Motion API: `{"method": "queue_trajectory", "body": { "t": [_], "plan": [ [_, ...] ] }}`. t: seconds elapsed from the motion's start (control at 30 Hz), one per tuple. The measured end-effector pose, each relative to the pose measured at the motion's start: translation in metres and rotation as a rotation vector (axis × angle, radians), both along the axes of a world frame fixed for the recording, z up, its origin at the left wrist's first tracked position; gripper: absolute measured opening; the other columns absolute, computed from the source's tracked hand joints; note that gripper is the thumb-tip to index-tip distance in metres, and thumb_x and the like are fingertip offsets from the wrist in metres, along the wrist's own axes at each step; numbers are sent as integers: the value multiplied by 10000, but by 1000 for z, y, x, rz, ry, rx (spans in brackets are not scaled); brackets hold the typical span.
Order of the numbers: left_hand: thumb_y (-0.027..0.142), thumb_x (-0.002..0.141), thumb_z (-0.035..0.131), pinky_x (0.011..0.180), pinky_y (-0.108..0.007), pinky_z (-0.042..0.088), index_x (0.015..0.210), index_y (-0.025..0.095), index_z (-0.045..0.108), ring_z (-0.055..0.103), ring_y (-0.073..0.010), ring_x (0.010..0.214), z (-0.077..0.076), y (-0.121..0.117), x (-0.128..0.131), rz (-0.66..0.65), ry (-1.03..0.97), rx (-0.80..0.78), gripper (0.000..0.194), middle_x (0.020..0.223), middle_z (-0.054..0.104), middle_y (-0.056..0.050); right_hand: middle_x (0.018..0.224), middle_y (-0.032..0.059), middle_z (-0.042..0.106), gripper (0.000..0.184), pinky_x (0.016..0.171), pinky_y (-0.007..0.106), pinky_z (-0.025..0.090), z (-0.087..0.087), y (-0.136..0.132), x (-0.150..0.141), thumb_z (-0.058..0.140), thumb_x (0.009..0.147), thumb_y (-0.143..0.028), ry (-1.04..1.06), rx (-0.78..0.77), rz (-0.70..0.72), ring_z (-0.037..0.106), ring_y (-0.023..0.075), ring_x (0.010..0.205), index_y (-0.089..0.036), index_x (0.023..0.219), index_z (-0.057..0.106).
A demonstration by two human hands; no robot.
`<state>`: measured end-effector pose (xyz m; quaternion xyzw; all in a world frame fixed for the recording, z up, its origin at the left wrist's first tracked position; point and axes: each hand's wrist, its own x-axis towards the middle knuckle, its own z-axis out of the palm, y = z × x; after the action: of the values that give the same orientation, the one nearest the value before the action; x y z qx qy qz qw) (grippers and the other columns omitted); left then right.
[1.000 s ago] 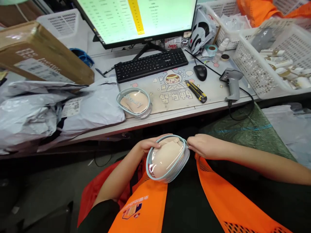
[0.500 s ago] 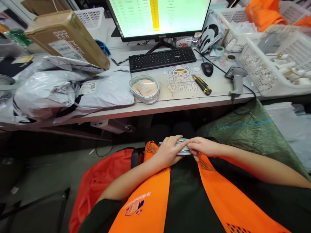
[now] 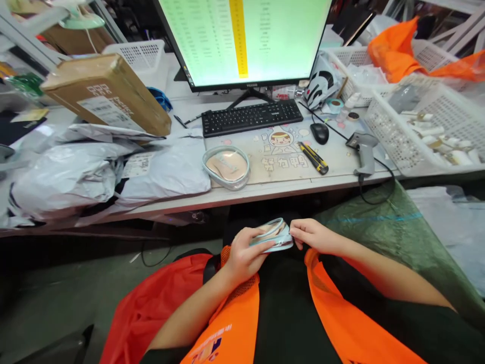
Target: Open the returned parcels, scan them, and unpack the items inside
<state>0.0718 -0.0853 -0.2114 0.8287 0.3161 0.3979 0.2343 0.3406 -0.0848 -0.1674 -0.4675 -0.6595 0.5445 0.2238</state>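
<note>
In front of my lap, my left hand (image 3: 245, 255) is wrapped round a small clear pouch (image 3: 278, 233) with pale blue edging. The pouch is tilted, and something beige shows inside it. At its right end my right hand (image 3: 312, 235) pinches the edge; the fingertips hide exactly which part they hold. A similar clear pouch (image 3: 228, 169) with pale blue edging and a beige insert lies near the front edge of the desk.
On the desk stand a keyboard (image 3: 252, 117), a monitor (image 3: 242, 40), a mouse (image 3: 319, 133), a yellow-black utility knife (image 3: 313, 158) and a barcode scanner (image 3: 364, 151). Wrapped parcels (image 3: 162, 167) and a cardboard box (image 3: 109, 96) fill the left. White baskets (image 3: 394, 126) stand right.
The pouch in my hands has turned and tilted so more of its side shows. My left hand has shifted left and lower. The camera view has tipped upward.
</note>
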Motion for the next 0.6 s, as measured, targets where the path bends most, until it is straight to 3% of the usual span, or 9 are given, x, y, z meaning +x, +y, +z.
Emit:
{"method": "queue_trajectory", "body": {
  "t": [0.1, 0.23, 0.43, 0.5, 0.6],
  "plan": [
    [334, 927, 690, 966, -448, 533, 1274, 312, 704, 604, -279, 1199, -5, 16, 6, -33, -92, -84, 348, 1349, 565, -138, 550, -30, 563, 546, 563, 240, 406, 1, 27, -5, 526, 956, -690, 155, -149, 38, 501, 110, 508, -198, 722, 502],
    [341, 923, 684, 1116, -534, 431, 1450, 310, 547, 462, -341, 1402, 1, 51, 15, -294, 44, -126, 545, 1556, 433, -164, 535, -59, 502, 562, 486, 232, 394, -4, 53, -3, 573, 914, -715, 234, -320, 57, 479, 97, 444, -204, 706, 466],
    [324, 896, 696, 1165, -456, 403, 1419, 261, 601, 517, -305, 1359, 26, 123, 33, -638, 140, -435, 535, 1493, 503, -141, 534, -78, 464, 555, 408, 221, 333, -8, 83, 0, 654, 818, -711, 173, -360, -161, 447, 82, 395, -201, 696, 474],
    [397, 887, 718, 1167, -461, 393, 1354, 241, 657, 542, -311, 1318, 26, 139, 37, -651, 37, -542, 496, 1412, 555, -137, 520, -80, 448, 550, 410, 214, 318, -3, 93, 1, 659, 816, -695, 180, -351, -197, 419, 69, 390, -196, 678, 473],
    [514, 861, 741, 1129, -462, 417, 1264, 217, 691, 582, -318, 1234, 23, 148, 33, -607, -159, -707, 503, 1291, 625, -122, 499, -85, 421, 543, 419, 205, 309, 4, 102, -1, 651, 851, -672, 216, -398, -123, 408, 66, 402, -192, 673, 469]
  ]
}}
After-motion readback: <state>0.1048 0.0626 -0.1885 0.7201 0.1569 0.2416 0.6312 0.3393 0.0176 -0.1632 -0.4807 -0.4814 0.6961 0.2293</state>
